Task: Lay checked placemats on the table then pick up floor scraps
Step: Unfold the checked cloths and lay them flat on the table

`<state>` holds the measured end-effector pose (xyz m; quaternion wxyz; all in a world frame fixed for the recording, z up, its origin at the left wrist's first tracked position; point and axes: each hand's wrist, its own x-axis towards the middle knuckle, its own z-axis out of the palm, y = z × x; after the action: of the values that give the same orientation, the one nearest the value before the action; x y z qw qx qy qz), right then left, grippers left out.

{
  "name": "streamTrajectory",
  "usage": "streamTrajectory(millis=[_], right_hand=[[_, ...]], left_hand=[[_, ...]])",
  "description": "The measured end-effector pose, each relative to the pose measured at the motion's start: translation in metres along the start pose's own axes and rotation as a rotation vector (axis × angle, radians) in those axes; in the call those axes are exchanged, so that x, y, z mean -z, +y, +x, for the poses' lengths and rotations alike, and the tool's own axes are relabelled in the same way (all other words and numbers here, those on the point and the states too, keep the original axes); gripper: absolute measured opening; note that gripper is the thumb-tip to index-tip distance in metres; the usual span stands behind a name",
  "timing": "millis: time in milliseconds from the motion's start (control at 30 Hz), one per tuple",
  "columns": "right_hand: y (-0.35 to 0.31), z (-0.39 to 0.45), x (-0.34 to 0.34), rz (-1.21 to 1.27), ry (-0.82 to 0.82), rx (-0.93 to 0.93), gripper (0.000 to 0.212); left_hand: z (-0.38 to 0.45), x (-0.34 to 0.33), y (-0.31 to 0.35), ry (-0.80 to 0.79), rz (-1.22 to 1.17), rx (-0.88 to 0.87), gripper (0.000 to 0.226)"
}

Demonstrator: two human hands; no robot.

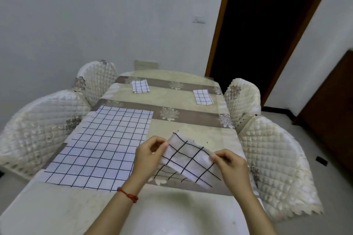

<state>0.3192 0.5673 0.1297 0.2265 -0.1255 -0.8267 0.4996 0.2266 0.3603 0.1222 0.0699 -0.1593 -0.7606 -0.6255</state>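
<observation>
Placemats are what I am laying, and the desk (193,126) under them fills the middle of the frame, covered in a cream cloth with brown flowered bands. Four quilted chairs stand around it: two at the left edge (38,126) (97,78) and two at the right (275,160) (242,95). The large checked placemat (101,145) lies flat and unfolded on the left half of the desk, white with thin dark lines. In the lower middle of the frame I hold a folded checked placemat (191,156) just above the cloth, its near part lifted and sagging between my hands. My left hand (149,156) pinches its upper left edge between thumb and fingertips; my right hand (231,166) pinches its right edge the same way. Two more folded placemats rest at the far end, one upper centre (140,86), one toward the upper right (202,97), well apart from each other. A red string bracelet (128,194) circles my left wrist.
</observation>
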Motion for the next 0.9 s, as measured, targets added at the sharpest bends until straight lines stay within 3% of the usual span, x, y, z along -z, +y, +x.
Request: streamTrajectory(millis=[133,267,333,467,567,633,733,900], right_hand=[[-0.019,0.001,-0.001,0.120,-0.044,-0.104,0.018],[-0.032,-0.003,-0.009,0.187,0.008,-0.147,0.031],[-0.037,-0.005,-0.015,0.188,0.015,-0.145,0.035],[-0.048,-0.010,-0.031,0.186,-0.056,-0.111,0.036],[-0.053,-0.014,-0.038,0.194,-0.128,-0.111,0.037],[-0.054,-0.015,-0.038,0.194,-0.185,-0.117,0.037],[-0.054,-0.013,-0.032,0.187,-0.235,-0.110,0.037],[-0.049,0.004,-0.001,0.131,-0.076,-0.108,0.030]], left_hand=[[0.006,0.007,0.019,0.094,0.073,-0.043,0.021],[0.003,0.011,0.030,0.138,0.142,-0.006,0.008],[-0.008,0.005,0.037,0.033,0.144,0.055,0.015],[-0.025,-0.012,0.054,-0.256,0.019,0.374,0.039],[-0.027,-0.015,0.061,-0.332,-0.104,0.524,0.034],[-0.026,-0.017,0.062,-0.300,-0.186,0.578,0.022],[-0.021,-0.018,0.057,-0.238,-0.190,0.565,0.022],[0.002,-0.003,0.035,-0.091,0.048,0.413,0.035]])
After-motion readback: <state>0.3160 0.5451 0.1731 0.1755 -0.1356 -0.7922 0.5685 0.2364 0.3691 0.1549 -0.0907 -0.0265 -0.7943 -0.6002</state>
